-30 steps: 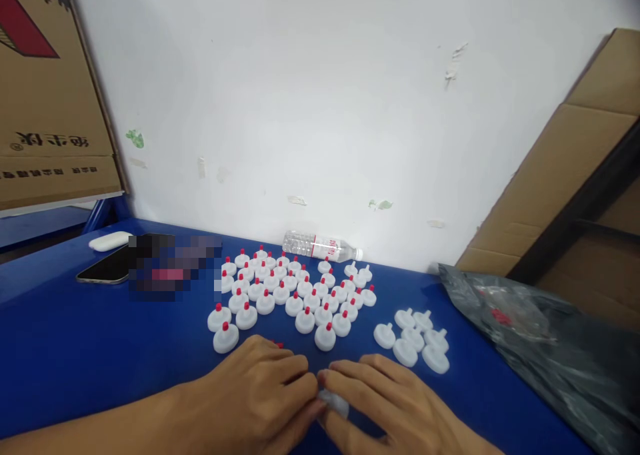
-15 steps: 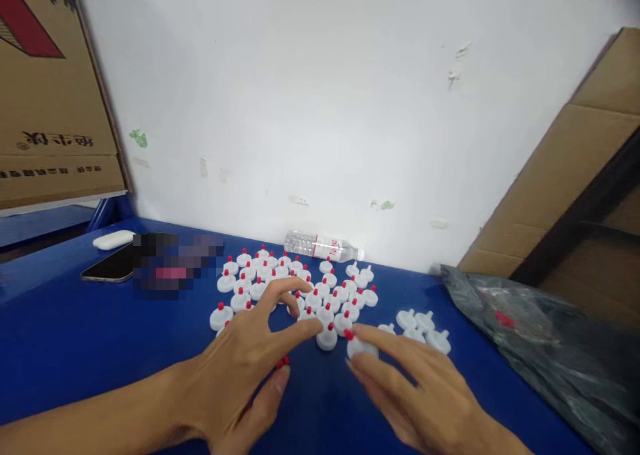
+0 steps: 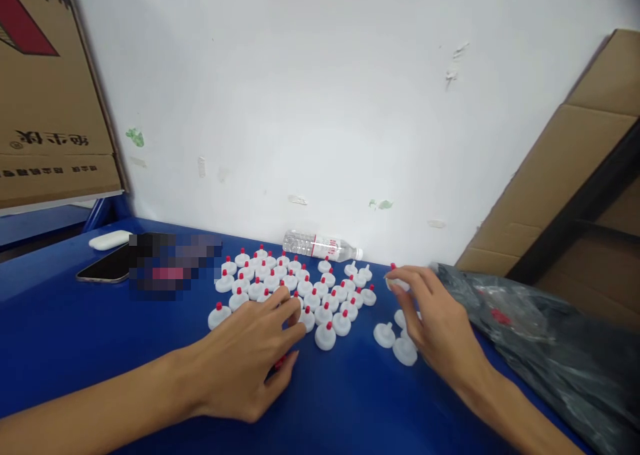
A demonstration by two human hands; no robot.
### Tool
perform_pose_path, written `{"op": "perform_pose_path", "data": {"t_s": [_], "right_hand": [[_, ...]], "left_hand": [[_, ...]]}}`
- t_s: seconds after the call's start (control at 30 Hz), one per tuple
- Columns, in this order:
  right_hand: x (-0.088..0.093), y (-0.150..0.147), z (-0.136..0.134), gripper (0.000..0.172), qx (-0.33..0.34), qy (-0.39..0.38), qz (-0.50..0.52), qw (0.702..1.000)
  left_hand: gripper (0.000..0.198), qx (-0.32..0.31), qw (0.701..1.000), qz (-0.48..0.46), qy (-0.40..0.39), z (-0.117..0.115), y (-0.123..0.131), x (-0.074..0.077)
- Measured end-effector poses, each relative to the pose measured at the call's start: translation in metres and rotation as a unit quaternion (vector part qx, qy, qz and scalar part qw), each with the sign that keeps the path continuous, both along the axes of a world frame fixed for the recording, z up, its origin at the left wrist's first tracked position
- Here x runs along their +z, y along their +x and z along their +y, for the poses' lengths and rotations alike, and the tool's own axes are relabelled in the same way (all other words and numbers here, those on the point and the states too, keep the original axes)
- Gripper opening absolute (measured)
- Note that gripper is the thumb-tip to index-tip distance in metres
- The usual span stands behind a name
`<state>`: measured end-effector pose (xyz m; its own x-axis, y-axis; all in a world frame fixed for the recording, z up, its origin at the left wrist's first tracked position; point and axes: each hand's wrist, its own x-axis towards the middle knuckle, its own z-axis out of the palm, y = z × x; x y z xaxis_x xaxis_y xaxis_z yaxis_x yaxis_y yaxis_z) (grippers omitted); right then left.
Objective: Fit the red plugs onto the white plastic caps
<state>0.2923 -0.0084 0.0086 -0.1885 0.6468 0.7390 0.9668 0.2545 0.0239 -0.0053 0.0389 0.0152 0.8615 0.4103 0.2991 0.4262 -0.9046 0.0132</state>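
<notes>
In my right hand (image 3: 430, 308) a white spout lid with a red tip (image 3: 399, 283) is pinched between the thumb and fingers, lifted above the right side of the table. Below that hand are several white spout lids without red tips (image 3: 384, 335), some partly hidden by it. My left hand (image 3: 255, 352) is curled low over the table, with small red caps (image 3: 280, 362) showing between thumb and palm; how many is hidden. Beyond it spreads a cluster of white lids, most wearing red tips (image 3: 325, 336). Two lids with bare spouts (image 3: 351, 268) stand at the cluster's back right.
A clear plastic bottle (image 3: 323, 246) lies against the white wall. At left are a phone (image 3: 105, 266) and a white oval object (image 3: 110, 240) on the blue table (image 3: 330, 408). A dark plastic bag (image 3: 545, 348) and cardboard (image 3: 540, 168) border the right side.
My right hand has moved right and away from me, carrying the red-tipped lid off the cluster's front edge. The fingers of my left hand have curled in and lowered. The bare lids at right have shifted.
</notes>
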Motion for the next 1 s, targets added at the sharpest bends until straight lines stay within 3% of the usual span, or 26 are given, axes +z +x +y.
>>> {"op": "perform_pose_path", "data": {"t_s": [0.17,0.5,0.7,0.83,0.9,1.0], "right_hand": [[-0.004,0.026,0.015,0.031,-0.070,-0.093,0.000,0.993],[-0.011,0.032,0.021,0.046,-0.056,-0.214,-0.053,0.974],[0.003,0.033,0.015,0.038,-0.179,-0.203,-0.071,0.960],[0.009,0.031,0.008,0.041,-0.301,-0.267,-0.143,0.904],[0.007,0.031,0.007,0.040,-0.325,-0.295,-0.155,0.885],[0.002,0.033,0.006,0.038,-0.324,-0.309,-0.149,0.882]], "left_hand": [[0.005,0.009,0.998,0.062,0.003,-0.002,0.000,-0.001],[0.005,0.004,0.995,0.098,0.013,0.000,0.000,-0.008],[0.005,-0.013,0.996,0.086,0.027,0.000,0.000,-0.009],[0.004,-0.032,0.998,0.056,0.024,0.001,0.001,-0.009],[0.004,-0.039,0.998,0.040,0.033,0.000,0.002,-0.010],[0.006,-0.045,0.998,0.016,0.049,0.000,0.002,-0.012]]}}
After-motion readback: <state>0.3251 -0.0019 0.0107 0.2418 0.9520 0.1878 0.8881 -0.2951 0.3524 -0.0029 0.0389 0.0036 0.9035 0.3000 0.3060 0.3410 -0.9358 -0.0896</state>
